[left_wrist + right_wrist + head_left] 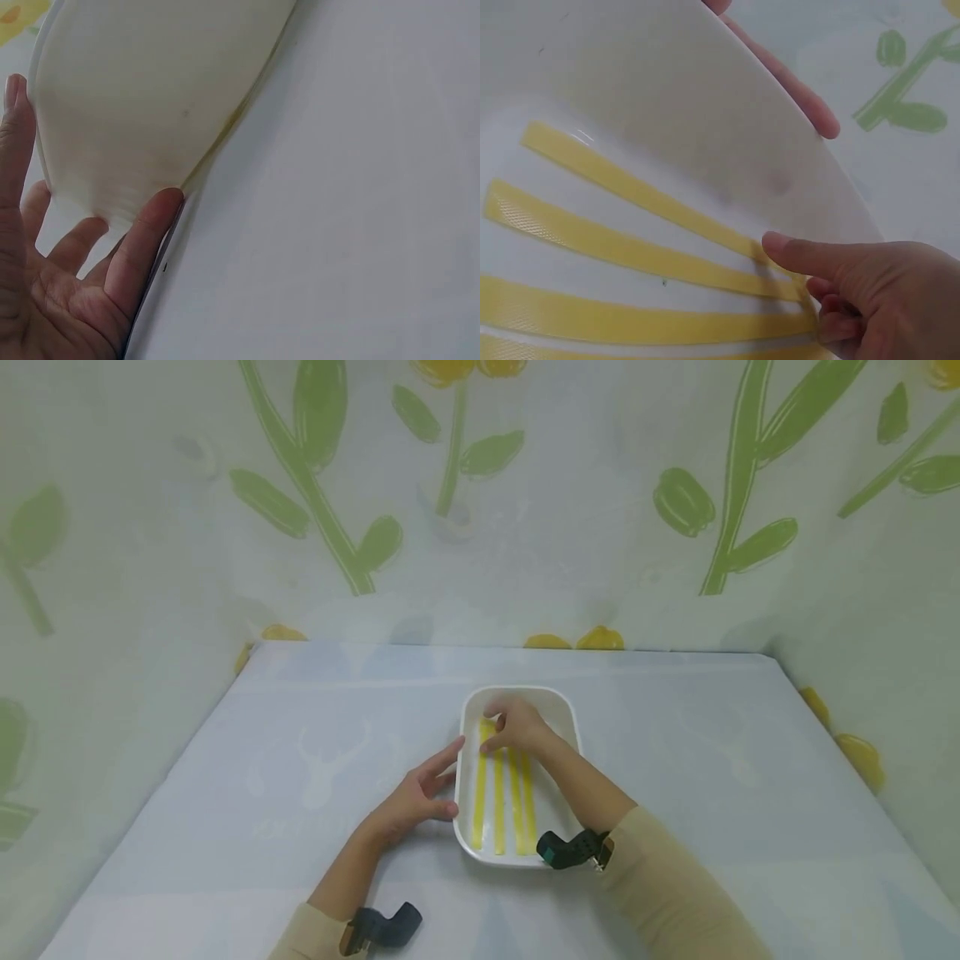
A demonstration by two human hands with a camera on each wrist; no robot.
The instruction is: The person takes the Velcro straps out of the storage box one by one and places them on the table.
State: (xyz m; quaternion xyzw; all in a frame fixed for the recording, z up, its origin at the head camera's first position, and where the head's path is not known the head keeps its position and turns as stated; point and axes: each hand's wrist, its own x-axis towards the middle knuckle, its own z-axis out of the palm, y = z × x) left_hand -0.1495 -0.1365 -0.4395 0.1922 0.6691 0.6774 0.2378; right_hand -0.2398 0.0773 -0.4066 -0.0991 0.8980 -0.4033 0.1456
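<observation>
A white rounded rectangular tray (557, 718) stands on the table, with several yellow flat strips (498, 810) lying lengthwise on its floor. My left hand (412, 802) rests against the tray's left side, its fingers spread. In the left wrist view, fingertips of the left hand (75, 292) touch the tray's outer wall (150, 90). My right hand (517, 727) reaches into the tray at the far ends of the strips. In the right wrist view the right hand's thumb (810, 255) lies over the ends of yellow strips (645, 255); its other fingers are partly hidden, so a grip cannot be made out.
A pale cloth covers the table (300, 810) around the tray. Behind it stands a light wall covering (555, 543) with green leaves and yellow flowers, and similar panels flank both sides. A dark camera (573, 850) sits on the right wrist, above the tray's near right corner.
</observation>
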